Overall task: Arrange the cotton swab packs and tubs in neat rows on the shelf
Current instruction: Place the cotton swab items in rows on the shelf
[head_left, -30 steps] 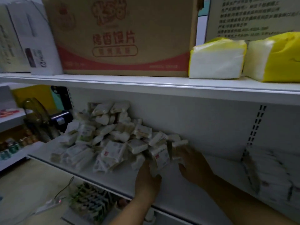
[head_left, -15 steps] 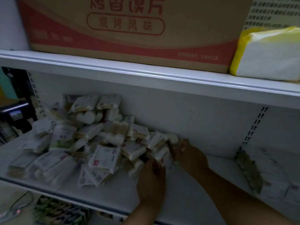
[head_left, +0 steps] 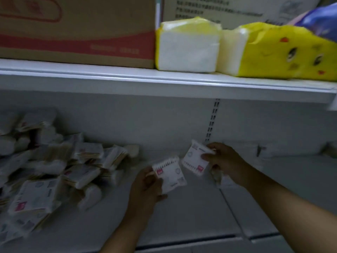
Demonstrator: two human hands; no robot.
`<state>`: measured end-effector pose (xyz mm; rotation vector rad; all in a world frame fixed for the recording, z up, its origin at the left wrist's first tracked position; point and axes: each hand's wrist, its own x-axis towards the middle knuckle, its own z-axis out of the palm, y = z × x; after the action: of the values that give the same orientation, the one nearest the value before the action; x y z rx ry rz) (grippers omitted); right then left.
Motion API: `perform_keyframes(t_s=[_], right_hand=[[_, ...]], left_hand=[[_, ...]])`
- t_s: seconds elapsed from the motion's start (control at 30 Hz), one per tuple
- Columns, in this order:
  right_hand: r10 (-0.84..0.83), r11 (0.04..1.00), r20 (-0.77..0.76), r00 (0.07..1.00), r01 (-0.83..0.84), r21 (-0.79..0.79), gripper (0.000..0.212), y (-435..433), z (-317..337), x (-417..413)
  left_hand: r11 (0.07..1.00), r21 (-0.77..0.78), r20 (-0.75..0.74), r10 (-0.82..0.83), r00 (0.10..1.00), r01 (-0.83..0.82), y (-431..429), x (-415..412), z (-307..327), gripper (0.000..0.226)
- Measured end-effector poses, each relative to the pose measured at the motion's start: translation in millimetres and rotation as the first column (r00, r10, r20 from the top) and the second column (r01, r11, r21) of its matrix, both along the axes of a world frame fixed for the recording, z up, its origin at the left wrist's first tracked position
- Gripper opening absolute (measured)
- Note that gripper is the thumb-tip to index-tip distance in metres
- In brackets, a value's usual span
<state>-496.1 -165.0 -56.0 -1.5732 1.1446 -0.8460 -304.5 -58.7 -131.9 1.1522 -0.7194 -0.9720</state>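
A loose heap of white cotton swab packs (head_left: 54,167) lies on the left of the white shelf (head_left: 182,216). My left hand (head_left: 145,189) grips one flat square swab pack (head_left: 170,175) with a red mark, held just above the shelf. My right hand (head_left: 224,161) pinches a second matching swab pack (head_left: 196,158), tilted, a little higher and to the right, near the back wall. The two packs are close but apart. No tubs can be made out in the blur.
Above is another shelf (head_left: 164,79) with a cardboard box (head_left: 76,30) and yellow tissue packs (head_left: 187,46). A slotted upright (head_left: 212,121) runs down the back wall. Pale items (head_left: 246,148) lie at the back right. A seam (head_left: 231,210) divides the shelf boards.
Both hands have lifted away from the heap's right edge, each now holding one swab pack. The view has swung to the right, so the heap sits further left.
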Motion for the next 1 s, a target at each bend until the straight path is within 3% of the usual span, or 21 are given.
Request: perform_keyframes(t_s=[0.1,0.23,0.43,0.57,0.7,0.87,1.0], right_hand=[[-0.028,0.997,0.111,0.993,0.02,0.073,0.021,-6,4,-40],[0.008,0.977,0.35,0.937,-0.083,0.199,0.04,-13,-3,-96],[-0.085,0.979,0.376,0.923,0.008,0.202,0.044,-34,-16,-170],[-0.085,0.981,0.266,0.96,0.034,0.19,0.046,-42,-39,-198],[-0.092,0.986,0.103,0.99,0.076,0.147,0.02,-41,-68,-199],[-0.104,0.994,-0.115,0.988,0.099,-0.046,0.021,-42,-103,-192],[-0.204,0.934,-0.282,0.937,0.099,-0.344,0.017,-42,-118,-186]], left_hand=[[0.995,0.011,-0.069,-0.096,0.993,0.096,-13,-30,8,0.031],[0.986,0.048,-0.115,-0.152,0.982,0.158,-35,-69,8,0.028],[0.979,0.074,-0.041,-0.186,0.982,0.189,-64,-122,9,0.028],[0.995,0.084,0.258,-0.08,0.963,0.06,-68,-148,-6,0.027],[0.997,0.066,0.424,0.017,0.906,-0.05,-67,-169,-27,0.036],[0.976,0.045,0.476,0.166,0.864,-0.213,-76,-183,-42,0.032],[0.987,0.09,0.579,0.059,0.813,-0.136,-81,-191,-47,0.046]])
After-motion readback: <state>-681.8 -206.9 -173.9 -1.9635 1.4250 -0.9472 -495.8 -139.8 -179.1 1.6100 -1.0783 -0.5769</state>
